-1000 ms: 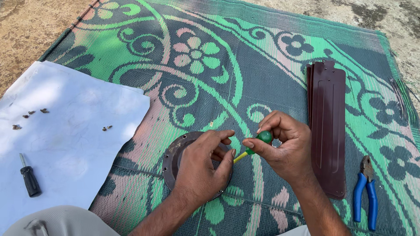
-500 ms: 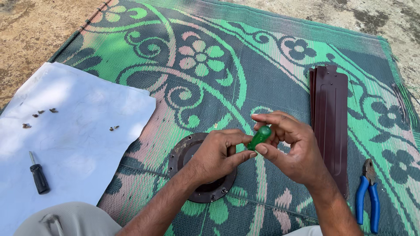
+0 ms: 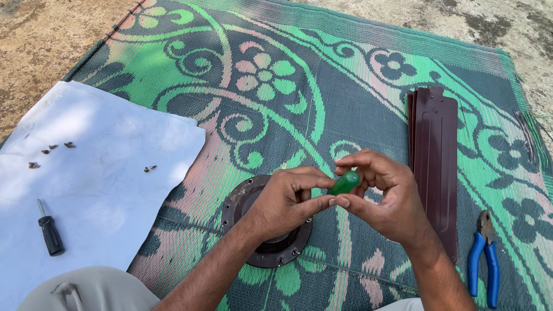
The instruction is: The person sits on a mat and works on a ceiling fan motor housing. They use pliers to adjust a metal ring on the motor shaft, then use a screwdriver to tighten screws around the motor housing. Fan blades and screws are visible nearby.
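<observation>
**Head view: both hands on a green-handled tool above a round metal part**

Head camera looks down at the left hand (image 3: 285,201) and the right hand (image 3: 383,198), which meet just above a dark round metal housing (image 3: 268,242) lying on the patterned green mat (image 3: 276,86). Both are closed around a small green tool handle (image 3: 344,183), fingertips pinching it from either side; its tip is hidden behind the left fingers, so I cannot tell what it touches.

The grip is a light fingertip one, and I judge that the handle could slip or twist out and fall onto the housing or roll across the mat. The mat's busy weave would also hide any small piece dropped on it.

At the person's left, a white sheet (image 3: 98,190) serves as the only holding place in sight: it carries a short black-handled screwdriver (image 3: 50,231) and a few small dark screws (image 3: 151,169), with more (image 3: 50,151) farther up. The sheet has no rim, so a nudge or a breeze could scatter them. No true container shows.

To the right lie blue-handled pliers (image 3: 484,259), and beyond them a stack of long maroon blades (image 3: 435,167), well apart from the hands. Past the mat's far edge is bare ground (image 3: 507,23).
</observation>
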